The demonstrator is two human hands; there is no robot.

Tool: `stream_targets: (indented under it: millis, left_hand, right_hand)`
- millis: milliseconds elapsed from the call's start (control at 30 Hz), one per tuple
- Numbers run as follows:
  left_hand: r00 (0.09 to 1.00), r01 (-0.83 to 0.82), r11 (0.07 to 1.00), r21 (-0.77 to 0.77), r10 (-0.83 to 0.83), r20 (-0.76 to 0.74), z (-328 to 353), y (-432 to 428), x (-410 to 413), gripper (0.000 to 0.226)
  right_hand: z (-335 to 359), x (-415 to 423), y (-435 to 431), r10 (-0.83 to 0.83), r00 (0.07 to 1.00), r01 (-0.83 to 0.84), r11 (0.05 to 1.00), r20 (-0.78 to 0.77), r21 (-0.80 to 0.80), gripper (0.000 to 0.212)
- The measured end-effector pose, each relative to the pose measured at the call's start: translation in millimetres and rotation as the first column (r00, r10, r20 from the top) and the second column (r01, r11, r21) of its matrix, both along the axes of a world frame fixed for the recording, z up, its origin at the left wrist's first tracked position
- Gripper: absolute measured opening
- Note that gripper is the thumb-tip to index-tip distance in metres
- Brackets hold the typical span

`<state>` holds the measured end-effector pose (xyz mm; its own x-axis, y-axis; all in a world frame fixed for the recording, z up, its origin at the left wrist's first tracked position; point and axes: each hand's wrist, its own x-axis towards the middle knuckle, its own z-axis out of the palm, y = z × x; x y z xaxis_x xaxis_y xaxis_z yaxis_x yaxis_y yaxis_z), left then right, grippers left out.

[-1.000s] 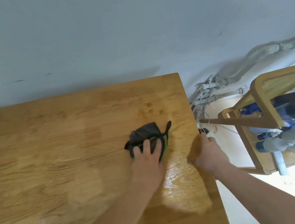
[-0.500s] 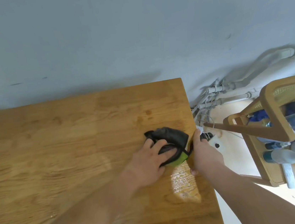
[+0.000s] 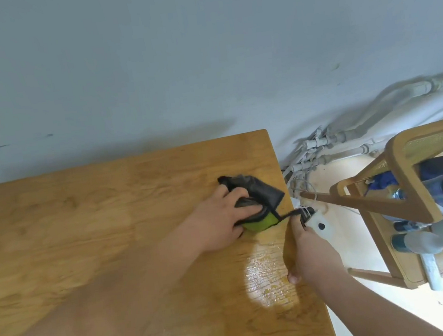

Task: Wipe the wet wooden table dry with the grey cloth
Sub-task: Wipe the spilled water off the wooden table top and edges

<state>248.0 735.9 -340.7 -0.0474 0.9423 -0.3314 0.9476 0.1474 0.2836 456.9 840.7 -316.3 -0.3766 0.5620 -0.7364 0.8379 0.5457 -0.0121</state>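
The grey cloth point(image 3: 262, 190), bunched with a green patch at its near side, lies near the right edge of the wooden table point(image 3: 82, 226). My left hand point(image 3: 219, 224) presses on it, fingers curled into its folds. A shiny wet patch point(image 3: 267, 279) sits on the wood just nearer to me than the cloth. My right hand point(image 3: 312, 254) rests against the table's right edge beside that patch, its fingers stretched along the edge and its thumb on the top.
A wall runs directly behind the table. To the right stand a wooden chair point(image 3: 405, 173) loaded with bottles point(image 3: 430, 240), wall pipes point(image 3: 324, 149), and a white plug block point(image 3: 317, 223) on the floor beside the table edge.
My left hand has slid the cloth to the right and slightly away from me, up to the table's right edge. My right hand has stayed at that edge.
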Motion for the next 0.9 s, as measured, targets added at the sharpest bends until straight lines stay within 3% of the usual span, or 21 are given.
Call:
stream_targets:
  millis: [67, 133, 167, 233, 300, 367, 400, 467, 533, 600, 800, 900]
  left_hand:
    - [0.964, -0.261, 0.965, 0.005, 0.261, -0.041, 1.9, 20.4, -28.3, 0.058]
    - [0.847, -0.528, 0.849, -0.011, 0.526, -0.079, 3.5, 43.0, -31.9, 0.062]
    - [0.813, -0.580, 0.814, -0.029, 0.576, -0.090, 6.3, 53.6, -23.2, 0.065]
    - [0.871, -0.489, 0.871, -0.048, 0.485, -0.077, 11.5, 66.0, 2.5, 0.069]
    - [0.983, -0.181, 0.983, -0.027, 0.180, -0.036, 11.7, 66.5, 15.1, 0.063]
    - [0.998, 0.062, 0.998, -0.017, -0.062, 0.005, 10.2, 71.9, -8.2, 0.059]
    - [0.997, 0.079, 0.997, -0.021, -0.079, -0.012, 8.7, 78.5, -24.4, 0.058]
    - [0.992, -0.114, 0.993, -0.031, 0.112, -0.065, 6.5, 92.5, -49.1, 0.059]
    - [0.899, -0.435, 0.900, -0.030, 0.433, -0.067, 5.5, 103.9, -49.9, 0.061]
    - [0.817, -0.576, 0.817, -0.026, 0.573, -0.065, 4.5, 111.3, -32.5, 0.063]
    - [0.963, -0.262, 0.965, -0.032, 0.263, 0.061, 14.8, 90.1, 29.7, 0.059]
    - [0.961, -0.265, 0.964, -0.023, 0.266, 0.071, 11.4, 60.2, 55.1, 0.059]
  right_hand:
    - [-1.3, 0.0, -0.7, 0.003, 1.000, -0.003, 1.000, -0.011, 0.008, 0.154]
    - [-2.5, -0.3, -2.3, 0.004, 1.000, -0.004, 1.000, -0.029, 0.023, 0.153]
    - [-2.9, 0.0, -2.5, 0.005, 1.000, -0.004, 1.000, -0.031, 0.026, 0.153]
    - [-2.6, 0.5, -1.6, 0.005, 0.999, -0.005, 1.000, -0.031, 0.019, 0.153]
    - [-2.0, 1.6, -1.6, 0.007, 0.999, -0.006, 1.000, -0.033, 0.020, 0.152]
    - [-0.8, 1.6, -1.2, 0.008, 0.999, -0.008, 1.000, -0.032, 0.021, 0.149]
    - [-0.6, 1.4, -0.8, 0.007, 0.999, -0.007, 1.000, -0.031, 0.018, 0.147]
    - [-0.8, 1.3, 0.8, 0.006, 1.000, -0.005, 1.000, -0.028, 0.012, 0.145]
    - [-0.4, 0.2, 1.2, 0.000, 1.000, 0.000, 1.000, -0.020, 0.000, 0.144]
    - [-2.3, 1.0, 0.4, -0.007, 1.000, 0.007, 1.000, -0.014, 0.006, 0.142]
    - [-0.4, 2.4, -2.3, 0.006, 1.000, -0.005, 0.999, -0.030, 0.044, 0.145]
    - [0.7, 5.5, -0.9, -0.003, 0.999, 0.004, 1.000, -0.039, 0.025, 0.152]
